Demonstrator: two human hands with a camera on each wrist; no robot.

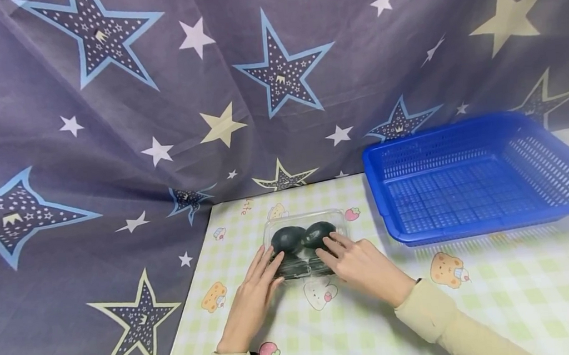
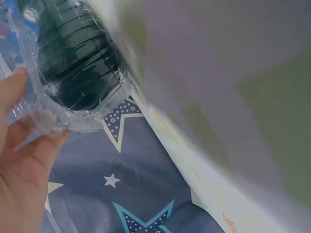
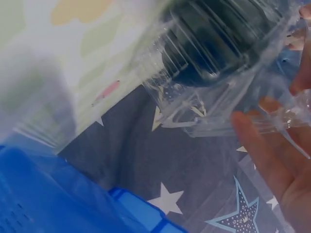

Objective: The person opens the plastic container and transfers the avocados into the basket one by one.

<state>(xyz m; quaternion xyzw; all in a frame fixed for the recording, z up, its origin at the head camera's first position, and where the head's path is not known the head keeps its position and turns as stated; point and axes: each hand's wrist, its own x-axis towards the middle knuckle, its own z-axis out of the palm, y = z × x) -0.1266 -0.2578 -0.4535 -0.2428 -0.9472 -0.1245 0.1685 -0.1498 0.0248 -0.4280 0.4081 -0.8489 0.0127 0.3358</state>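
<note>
Hands bracket a clear plastic clamshell box [image 1: 303,243] holding two dark green rounded fruits, probably avocados [image 1: 289,238], which sits on the bench [image 1: 500,300] under its green-checked cartoon-print cloth, near the back-left corner. The left hand [image 1: 254,297] lies against the box's left front side with fingers [image 1: 266,262] straight and together. The right hand [image 1: 362,266] rests on the right front, fingers [image 1: 335,246] extended over the lid edge. Neither hand curls fully round the box; both press it between flat fingers.

Judging from this, the step in hand looks like taking hold of the box from both sides. A lift would call for firmer inward pressure, since the thin ribbed plastic is likely to flex and slip.

A blue perforated plastic basket [image 1: 480,184] stands to the right of the box, apart from it, with nothing visible inside. A dark star-patterned fabric [image 1: 112,157] hangs behind and drapes down the left.

The head view alone gives the layout: box, basket and both sleeves. The left wrist view shows the ribbed shell [image 2: 73,63] close up, with the left fingers [image 2: 34,145] touching its underside rim, so that edge seems to be off the bench. The right wrist view shows the right fingers [image 3: 257,145] under the clear flange [image 3: 218,97], and a corner of the blue basket [image 3: 58,194], though it is blurred.
</note>
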